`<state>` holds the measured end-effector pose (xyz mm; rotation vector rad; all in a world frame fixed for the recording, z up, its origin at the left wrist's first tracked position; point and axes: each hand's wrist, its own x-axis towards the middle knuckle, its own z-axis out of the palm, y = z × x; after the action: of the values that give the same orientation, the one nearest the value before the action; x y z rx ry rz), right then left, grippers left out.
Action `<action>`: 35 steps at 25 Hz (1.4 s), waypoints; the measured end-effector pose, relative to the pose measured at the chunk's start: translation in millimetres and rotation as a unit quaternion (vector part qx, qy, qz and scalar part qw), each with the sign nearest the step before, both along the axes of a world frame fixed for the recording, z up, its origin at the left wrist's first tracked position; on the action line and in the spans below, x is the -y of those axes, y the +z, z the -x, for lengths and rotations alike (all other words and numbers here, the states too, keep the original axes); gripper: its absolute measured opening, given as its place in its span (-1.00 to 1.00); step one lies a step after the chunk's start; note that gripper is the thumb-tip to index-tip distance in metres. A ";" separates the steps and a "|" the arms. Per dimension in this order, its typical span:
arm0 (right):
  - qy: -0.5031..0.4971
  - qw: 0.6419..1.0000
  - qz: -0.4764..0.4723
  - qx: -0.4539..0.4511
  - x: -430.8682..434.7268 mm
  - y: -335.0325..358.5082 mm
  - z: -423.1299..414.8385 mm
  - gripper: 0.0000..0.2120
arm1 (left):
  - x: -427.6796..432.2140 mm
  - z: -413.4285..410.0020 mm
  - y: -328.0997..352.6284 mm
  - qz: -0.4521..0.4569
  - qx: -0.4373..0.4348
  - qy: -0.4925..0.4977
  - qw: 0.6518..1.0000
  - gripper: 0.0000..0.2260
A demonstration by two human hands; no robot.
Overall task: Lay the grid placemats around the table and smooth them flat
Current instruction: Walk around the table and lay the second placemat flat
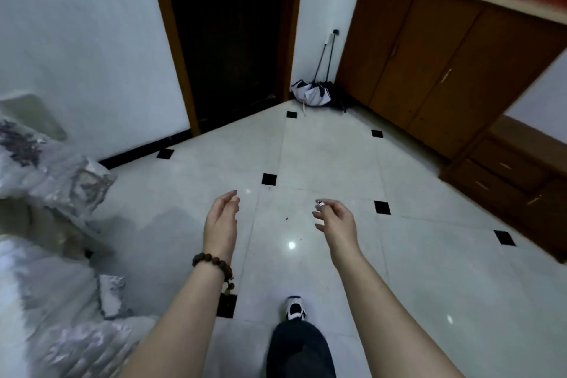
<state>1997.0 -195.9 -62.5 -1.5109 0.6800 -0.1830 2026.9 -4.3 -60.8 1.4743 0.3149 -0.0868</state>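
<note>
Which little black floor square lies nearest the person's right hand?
The black square just to the right of the right hand; all the others lie clearly farther away.

A person is holding both arms out over a white tiled floor [322, 156], the left hand [221, 218] (beaded bracelet [211, 259] at its wrist) and right hand [336, 221] hanging loosely curled. An umbrella [311, 92] is lying in the corner beside a cabinet [429, 64].
</note>
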 end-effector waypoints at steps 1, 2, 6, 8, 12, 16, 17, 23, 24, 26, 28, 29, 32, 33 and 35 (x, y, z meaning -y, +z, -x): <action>0.021 1.000 0.001 0.001 4.3 -2.3 -32.3 -0.88 | 4.9 -26.0 0.3 0.002 0.006 0.017 1.000 -0.77; 0.045 0.999 0.004 0.001 8.1 -2.4 -66.3 -0.89 | 9.9 -53.4 1.5 0.008 0.009 0.035 0.999 -0.78; 0.136 0.990 0.016 0.016 9.9 12.9 -189.2 -0.91 | 24.3 -143.5 15.1 0.011 0.017 0.092 0.996 -0.75; 0.175 0.984 0.010 0.024 1.1 20.6 -245.0 -0.90 | 21.0 -183.4 19.3 0.011 0.011 0.134 0.991 -0.74; 0.238 0.971 -0.003 0.015 -25.6 12.7 -319.9 -0.90 | -9.3 -234.4 12.9 0.008 -0.005 0.209 0.978 -0.76; 0.286 0.958 -0.009 -0.012 -70.2 -6.9 -402.1 -0.91 | -53.5 -289.3 -5.8 -0.003 -0.029 0.278 0.960 -0.78; 0.299 0.954 -0.012 -0.013 -85.8 -11.0 -422.7 -0.91 | -66.7 -305.0 -10.9 -0.003 -0.031 0.291 0.956 -0.78; 0.379 0.925 -0.004 -0.011 -193.7 -18.3 -556.5 -0.92 | -158.4 -425.8 -21.5 0.004 -0.027 0.340 0.940 -0.81; 0.392 0.920 0.000 -0.009 -217.8 -12.1 -586.2 -0.92 | -180.5 -453.0 -16.0 0.005 -0.023 0.347 0.937 -0.81; 0.403 0.915 0.001 -0.004 -250.8 2.2 -624.9 -0.92 | -214.1 -490.1 -2.4 0.001 -0.019 0.362 0.932 -0.79; 0.413 0.911 -0.008 0.004 -283.1 11.0 -660.6 -0.91 | -248.5 -523.1 7.9 -0.002 -0.007 0.383 0.924 -0.78; 0.418 0.908 -0.011 0.002 -297.2 13.1 -675.7 -0.91 | -263.5 -536.5 10.7 -0.001 -0.005 0.392 0.920 -0.78; 0.437 0.899 -0.006 -0.004 -344.0 13.7 -728.6 -0.91 | -305.0 -577.3 10.3 0.002 -0.007 0.417 0.909 -0.78; 0.443 0.896 -0.005 -0.004 -361.5 13.5 -748.8 -0.90 | -318.7 -591.6 8.7 0.005 -0.007 0.429 0.903 -0.79; 0.459 0.888 -0.003 0.005 -398.8 10.9 -790.8 -0.89 | -348.1 -620.5 3.2 0.008 -0.011 0.455 0.890 -0.81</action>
<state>2787.8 202.9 -51.6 -1.6712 -0.0983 0.5348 2647.4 343.8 -57.6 1.1811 0.9894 0.6486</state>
